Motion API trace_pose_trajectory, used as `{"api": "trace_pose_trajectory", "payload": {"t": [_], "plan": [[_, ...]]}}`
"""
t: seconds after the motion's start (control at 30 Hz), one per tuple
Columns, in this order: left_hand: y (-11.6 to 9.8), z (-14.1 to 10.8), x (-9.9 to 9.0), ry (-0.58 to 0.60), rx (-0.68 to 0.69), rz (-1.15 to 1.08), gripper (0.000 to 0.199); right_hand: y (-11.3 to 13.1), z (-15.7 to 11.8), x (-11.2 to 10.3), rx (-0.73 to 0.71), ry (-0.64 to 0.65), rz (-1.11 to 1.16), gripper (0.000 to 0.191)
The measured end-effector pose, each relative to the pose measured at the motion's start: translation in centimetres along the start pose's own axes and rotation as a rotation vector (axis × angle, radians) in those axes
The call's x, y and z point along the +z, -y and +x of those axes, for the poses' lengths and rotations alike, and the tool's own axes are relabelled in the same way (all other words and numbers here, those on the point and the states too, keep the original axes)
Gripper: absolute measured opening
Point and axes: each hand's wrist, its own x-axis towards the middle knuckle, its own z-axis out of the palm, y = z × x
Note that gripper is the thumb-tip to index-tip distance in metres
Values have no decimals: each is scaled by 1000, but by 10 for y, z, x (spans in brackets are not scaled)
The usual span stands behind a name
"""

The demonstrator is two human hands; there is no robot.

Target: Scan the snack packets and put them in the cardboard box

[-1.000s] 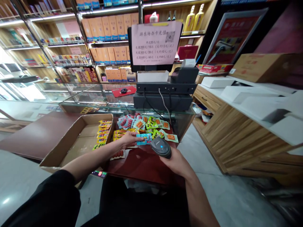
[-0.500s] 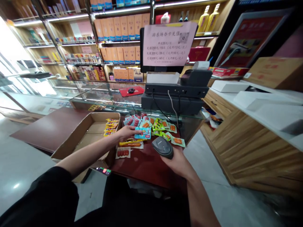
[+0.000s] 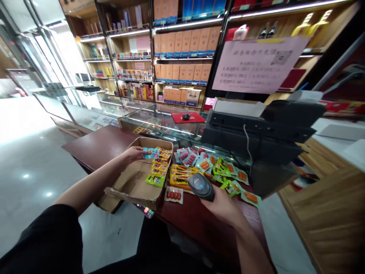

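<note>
Over the open carton [image 3: 132, 184], towards its far end, we pinch a small blue packet [image 3: 151, 153] by one end between the fingers and thumb of our left hand [image 3: 134, 154]. It looks light and soft, its film probably slick, so the flat sealed edge seems the best hold, sparing the filling a squeeze. Our right hand [image 3: 224, 205] is wrapped round the handle of a dark scanner [image 3: 200, 186], which looks rigid and a little heavier; we judge the grip firm. Yellow packets [image 3: 159, 165] and a green packet [image 3: 154, 180] lie along the carton's right side. That cardboard wall stands between them and the loose pile [image 3: 188, 156] on the counter [image 3: 199, 217], while our scanner hides part of the packets behind it
</note>
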Motion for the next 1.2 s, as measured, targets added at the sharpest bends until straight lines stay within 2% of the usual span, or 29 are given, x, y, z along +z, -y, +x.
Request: {"api": "trace_pose_trajectory", "payload": {"t": [0.1,0.17,0.33,0.5,0.67,0.8,0.87,1.03,1.13,1.2], "plan": [[3,28,-19,-217,15,81,31,6,10,9,3,29,-27,32],[6,47,-23,-315,8,134,31,9,16,13,13,53,-32,31],[16,86,-14,-366,-36,232,31,18,25,16,59,60,-58,29],[24,106,-12,-380,-38,391,24,19,28,15,92,50,-55,32],[26,109,-15,-339,6,612,26,13,28,15,67,27,-45,39],[23,106,-11,-260,49,925,28,9,25,13,55,30,-27,42],[19,102,-8,-261,76,1026,30,8,23,10,58,20,-26,43],[3,87,-7,-318,161,1115,30,4,10,1,62,-9,-14,39],[-7,72,-3,-303,292,1176,28,2,1,-7,49,-28,0,34],[-12,58,7,-293,390,1190,30,-1,-5,-13,40,-38,7,33]]}}
